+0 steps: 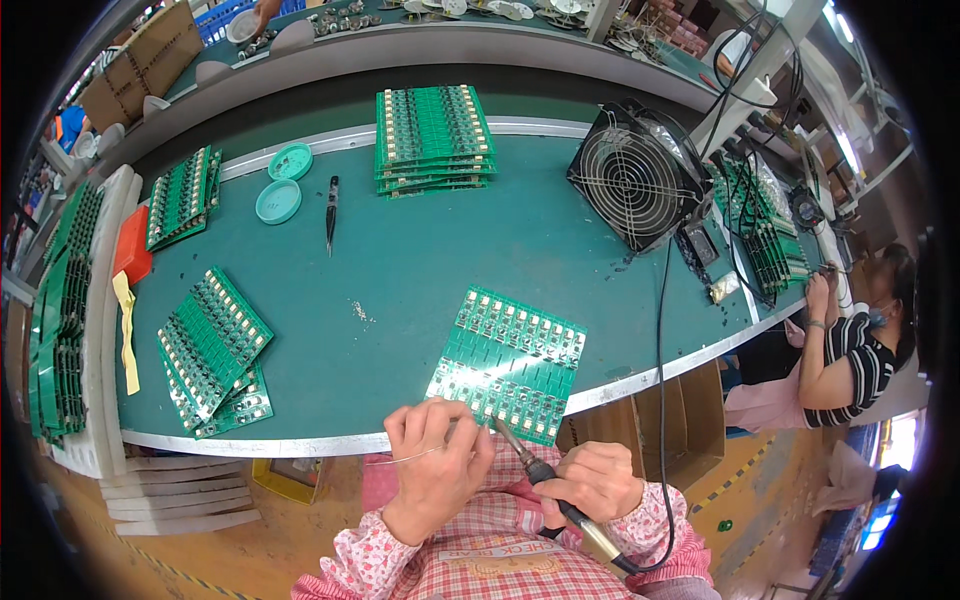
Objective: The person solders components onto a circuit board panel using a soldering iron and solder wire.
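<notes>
Just beyond both hands, the green circuit panel [510, 362] lies on the worktop [420, 250] edge. Right hand [590, 485] grips the soldering iron [545, 478], tip slanting toward the panel's near edge; left hand [438, 470], equally near, pinches thin solder wire [405, 458]

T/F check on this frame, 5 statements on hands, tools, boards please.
1. The right hand holds a soldering iron with its tip toward the green circuit board panel. True.
2. The left hand holds a pair of scissors. False: it pinches a thin solder wire.
3. The small fan lies flat, face down on the bench. False: it stands upright on the green bench, to the right of the panel.
4. A stack of green boards sits at the far side of the bench. True.
5. The black tweezers are in the person's hand. False: they lie on the bench near two round teal lids.
</notes>
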`<state>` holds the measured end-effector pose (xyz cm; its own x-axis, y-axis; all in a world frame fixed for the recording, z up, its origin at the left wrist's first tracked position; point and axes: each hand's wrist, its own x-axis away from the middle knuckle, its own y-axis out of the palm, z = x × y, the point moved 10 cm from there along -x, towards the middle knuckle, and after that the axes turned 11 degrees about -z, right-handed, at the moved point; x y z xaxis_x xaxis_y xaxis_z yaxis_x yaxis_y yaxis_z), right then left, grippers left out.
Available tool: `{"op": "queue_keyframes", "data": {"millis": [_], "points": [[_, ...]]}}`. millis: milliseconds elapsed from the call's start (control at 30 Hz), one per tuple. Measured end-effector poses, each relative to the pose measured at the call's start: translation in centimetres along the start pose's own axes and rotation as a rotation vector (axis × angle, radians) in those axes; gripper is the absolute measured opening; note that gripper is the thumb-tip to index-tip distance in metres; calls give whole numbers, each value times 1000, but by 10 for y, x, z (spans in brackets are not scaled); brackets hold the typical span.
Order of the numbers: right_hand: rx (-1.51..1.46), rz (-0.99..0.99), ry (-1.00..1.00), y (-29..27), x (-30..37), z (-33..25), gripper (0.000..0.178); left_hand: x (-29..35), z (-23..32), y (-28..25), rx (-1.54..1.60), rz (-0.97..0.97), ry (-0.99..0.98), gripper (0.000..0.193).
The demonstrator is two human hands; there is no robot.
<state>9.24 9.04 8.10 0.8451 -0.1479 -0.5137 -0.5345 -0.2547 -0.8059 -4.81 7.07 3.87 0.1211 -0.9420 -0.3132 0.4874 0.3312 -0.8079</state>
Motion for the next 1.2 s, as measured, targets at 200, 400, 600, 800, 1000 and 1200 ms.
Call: {"op": "queue_keyframes", "data": {"millis": [200, 400, 600, 800, 1000, 1200], "points": [[-28, -19, 22, 0, 0, -2, 12, 2, -2, -1, 13, 3, 9, 14], [-357, 206, 244, -27, 3, 28, 8, 1, 2, -2, 40, -11, 29, 14], [-430, 225, 544, -23, 15, 55, 9, 0, -1, 1, 16, -22, 6, 15], [-405, 221, 477, -16, 9, 49, 5, -1, 1, 1, 4, -25, 14, 16], [-255, 182, 245, -14, -5, 28, 8, -2, 0, 2, -12, -28, 4, 17], [-57, 32, 49, -6, -9, -1, 13, -2, 0, -1, 17, -25, 26, 18]]}}
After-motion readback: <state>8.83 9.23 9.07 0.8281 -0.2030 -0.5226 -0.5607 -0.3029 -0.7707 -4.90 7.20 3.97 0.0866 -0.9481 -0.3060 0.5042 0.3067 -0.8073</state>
